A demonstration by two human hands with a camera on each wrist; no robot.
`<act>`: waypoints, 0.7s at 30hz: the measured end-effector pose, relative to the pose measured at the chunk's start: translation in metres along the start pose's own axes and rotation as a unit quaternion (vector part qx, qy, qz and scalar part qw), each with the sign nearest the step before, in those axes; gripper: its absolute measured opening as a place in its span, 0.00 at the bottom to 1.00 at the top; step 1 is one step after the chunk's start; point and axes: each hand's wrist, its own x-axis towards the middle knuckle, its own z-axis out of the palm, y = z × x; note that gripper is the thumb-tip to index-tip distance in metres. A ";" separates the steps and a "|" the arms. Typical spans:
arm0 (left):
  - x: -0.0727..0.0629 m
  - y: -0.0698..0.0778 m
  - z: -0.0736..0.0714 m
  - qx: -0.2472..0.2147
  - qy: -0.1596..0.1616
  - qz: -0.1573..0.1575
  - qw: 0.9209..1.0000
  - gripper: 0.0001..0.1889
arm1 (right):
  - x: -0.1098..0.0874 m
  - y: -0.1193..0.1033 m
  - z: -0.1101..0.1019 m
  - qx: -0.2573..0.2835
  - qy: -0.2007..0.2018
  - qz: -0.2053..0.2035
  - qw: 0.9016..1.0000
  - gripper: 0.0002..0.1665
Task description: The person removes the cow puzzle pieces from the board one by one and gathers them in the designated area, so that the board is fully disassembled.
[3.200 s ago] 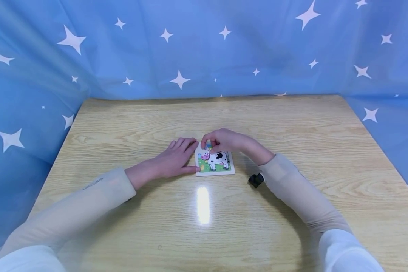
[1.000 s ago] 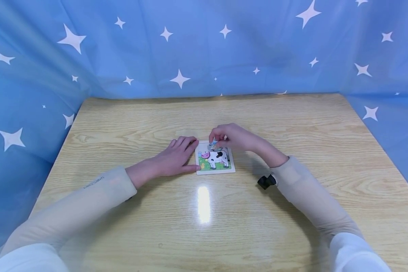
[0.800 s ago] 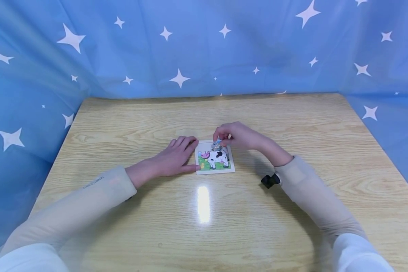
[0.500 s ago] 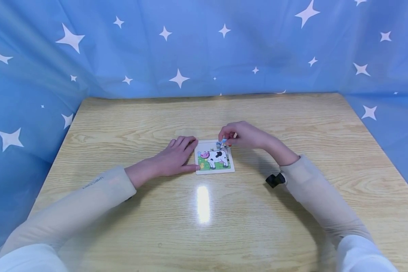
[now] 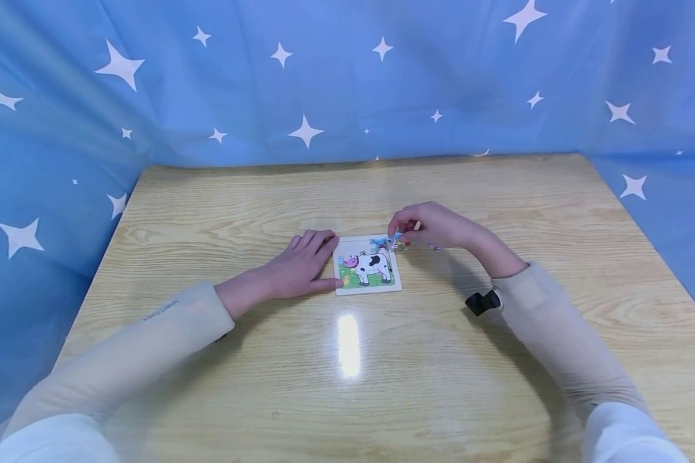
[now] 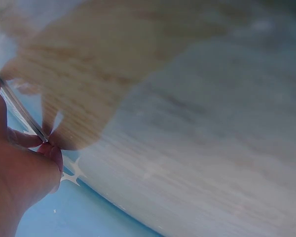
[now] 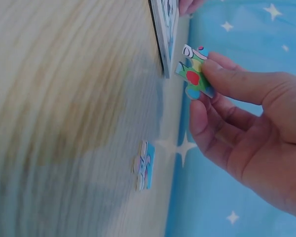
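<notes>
A jigsaw puzzle board [image 5: 376, 290] with a cow picture and a pale frame lies on the table; part of its upper left shows plain white. My left hand [image 5: 295, 268] rests at its left side, thumb on the lower corner and fingertips at the upper one. Over the board's upper right corner, my right hand [image 5: 437, 225] pinches a puzzle piece [image 7: 193, 77], green with a red patch, between thumb and fingers. In the right wrist view this piece is tilted and clear of the table. Another puzzle piece [image 7: 145, 165] lies loose on the table, right of the board.
The wooden table [image 5: 255, 392] carries a bright light reflection in front of the board. A blue curtain [image 5: 347, 83] with white stars hangs behind and beside it. A small black device [image 5: 482, 302] sits at the right sleeve.
My right hand has moved right, from the board's upper left to its upper right corner, pinching the piece. The loose piece has come into view beside that hand. My left hand stays put.
</notes>
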 end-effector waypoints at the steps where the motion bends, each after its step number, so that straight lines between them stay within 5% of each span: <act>1: 0.000 0.000 0.000 0.000 0.000 -0.001 1.000 0.49 | 0.000 0.001 -0.001 0.000 0.000 0.003 1.000 0.10; 21: 0.000 0.001 -0.003 -0.005 -0.005 -0.005 1.000 0.50 | -0.022 0.014 -0.026 -0.012 0.003 0.031 0.999 0.13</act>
